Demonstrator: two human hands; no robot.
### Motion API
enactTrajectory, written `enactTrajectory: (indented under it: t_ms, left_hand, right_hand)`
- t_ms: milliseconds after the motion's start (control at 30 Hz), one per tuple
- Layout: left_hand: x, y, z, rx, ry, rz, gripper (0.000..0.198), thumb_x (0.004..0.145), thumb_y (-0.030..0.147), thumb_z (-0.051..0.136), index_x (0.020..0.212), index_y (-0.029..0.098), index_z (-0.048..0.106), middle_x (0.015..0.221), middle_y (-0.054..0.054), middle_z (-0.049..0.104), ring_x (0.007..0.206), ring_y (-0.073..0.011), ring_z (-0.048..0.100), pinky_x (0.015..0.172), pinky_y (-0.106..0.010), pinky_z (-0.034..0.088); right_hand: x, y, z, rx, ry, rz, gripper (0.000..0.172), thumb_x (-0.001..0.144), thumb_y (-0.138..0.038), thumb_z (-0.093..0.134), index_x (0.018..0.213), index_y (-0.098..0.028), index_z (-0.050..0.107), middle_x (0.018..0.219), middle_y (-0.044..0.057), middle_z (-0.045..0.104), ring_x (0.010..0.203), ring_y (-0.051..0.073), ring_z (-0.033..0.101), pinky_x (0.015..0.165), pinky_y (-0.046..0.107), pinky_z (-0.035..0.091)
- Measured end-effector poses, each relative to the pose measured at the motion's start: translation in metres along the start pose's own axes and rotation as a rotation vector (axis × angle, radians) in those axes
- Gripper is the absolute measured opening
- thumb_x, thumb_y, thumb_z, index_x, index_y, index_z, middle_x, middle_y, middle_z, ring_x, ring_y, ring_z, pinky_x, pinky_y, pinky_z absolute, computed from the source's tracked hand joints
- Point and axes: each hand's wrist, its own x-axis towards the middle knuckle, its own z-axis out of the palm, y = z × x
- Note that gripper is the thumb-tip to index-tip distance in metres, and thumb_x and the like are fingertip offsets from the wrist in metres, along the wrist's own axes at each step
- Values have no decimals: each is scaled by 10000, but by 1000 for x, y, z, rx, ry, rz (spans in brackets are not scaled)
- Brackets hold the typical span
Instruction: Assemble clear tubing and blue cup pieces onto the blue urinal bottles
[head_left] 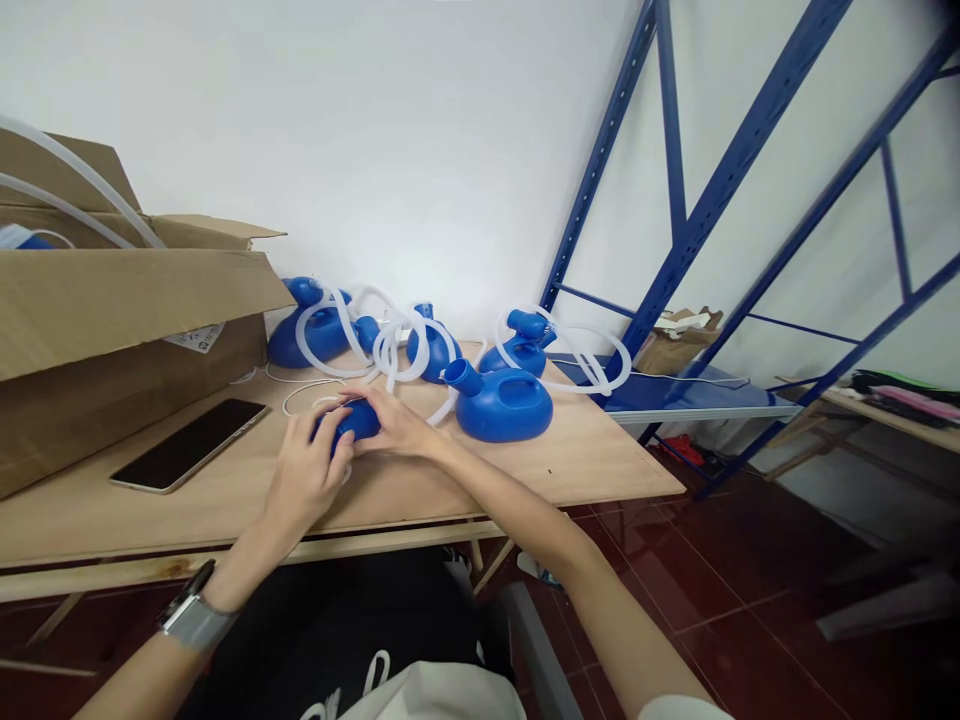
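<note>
Both hands meet around a small blue plastic piece (pixel 360 420) above the wooden table. My left hand (pixel 309 455) closes its fingers on the left side of the piece, while my right hand (pixel 390 425) grips it from the right. A white tube runs near the fingers, but its link to the piece is hidden. To the right of my hands stands a blue jug (pixel 506 405) with an open spout and a side handle. Behind it are another blue jug (pixel 514 355) and a blue bottle (pixel 435 350), with coiled clear tubes around them.
An open cardboard box (pixel 135 300) fills the table's left side, with a phone (pixel 191 445) in front of it. More blue bottles (pixel 315 335) stand beside the box. A blue metal rack (pixel 675 260) rises past the right end of the wooden table (pixel 600 465).
</note>
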Motion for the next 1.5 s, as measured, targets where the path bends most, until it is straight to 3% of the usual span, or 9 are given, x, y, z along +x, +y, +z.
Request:
enactTrajectory:
  t_ms: [100, 200, 300, 467, 567, 767, 1033, 1233, 1500]
  left_hand:
    - [-3, -4, 9, 74, -174, -118, 529, 1064, 497, 330, 1370, 163, 604, 1379, -198, 623, 1122, -340, 692, 884, -463, 586]
    - [-2, 0, 6, 155, -346, -213, 586, 1055, 558, 322, 1461, 204, 554, 1440, -184, 599, 1016, -343, 736, 714, -424, 581]
    - [0, 2, 2, 187, -406, -229, 602, 1042, 584, 333, 1489, 229, 526, 1471, -168, 595, 976, -352, 747, 730, -438, 573]
    - [0, -15, 0, 89, -297, -182, 580, 1007, 561, 398, 1431, 191, 538, 1413, -165, 642, 1093, -357, 721, 867, -457, 575]
    - [-2, -21, -1, 44, -203, -94, 530, 998, 525, 446, 1401, 199, 554, 1404, -154, 641, 1164, -335, 699, 928, -433, 570]
    - [-5, -15, 1, 75, -77, 46, 458, 1012, 451, 491, 1393, 208, 568, 1401, -162, 627, 1203, -332, 687, 984, -443, 570]
    - [-4, -14, 2, 146, -59, 112, 434, 1033, 444, 479, 1383, 207, 577, 1373, -164, 654, 1115, -326, 727, 864, -409, 591]
    - [-3, -5, -5, 40, -97, -81, 498, 998, 531, 495, 1358, 205, 605, 1323, -143, 699, 1097, -309, 732, 865, -394, 594]
    - [11, 5, -14, -470, -96, -646, 505, 867, 580, 661, 1244, 245, 639, 1157, -85, 771, 923, -284, 782, 758, -403, 659]
  right_hand:
    - [-5, 8, -2, -34, -51, -26, 723, 922, -416, 781, 1540, -195, 479, 1543, 179, 547, 1496, 293, 462, 1278, 498, 323]
    - [-9, 16, -10, -49, -65, -4, 926, 866, -459, 835, 1635, -221, 377, 1662, 188, 409, 1609, 316, 275, 1319, 531, 212]
    - [-13, 27, -24, -16, -10, 107, 1076, 790, -548, 875, 1672, -271, 325, 1719, 157, 317, 1644, 330, 157, 1325, 539, 171]
    - [-15, 47, -33, 80, 156, 375, 581, 1046, -562, 541, 1548, -271, 551, 1584, 117, 525, 1532, 255, 382, 1298, 467, 244]
    - [-10, 53, -24, 70, 179, 400, 425, 1091, -497, 474, 1363, -276, 713, 1460, 83, 643, 1468, 231, 440, 1288, 441, 239]
    - [7, 56, -10, 324, 289, 395, 413, 1036, -537, 553, 972, -221, 812, 1236, 80, 742, 1315, 226, 561, 1204, 380, 335]
    - [7, 49, -14, 783, 411, 484, 351, 841, -531, 782, 795, -185, 752, 1068, 68, 777, 1118, 221, 642, 1061, 325, 430]
    - [9, 49, -7, 786, 534, 413, 366, 831, -555, 772, 808, -191, 737, 1091, 82, 770, 1148, 236, 641, 1083, 355, 435]
    - [10, 42, -17, 621, 601, 382, 429, 930, -599, 655, 821, -188, 714, 1152, 105, 760, 1227, 240, 647, 1126, 365, 453]
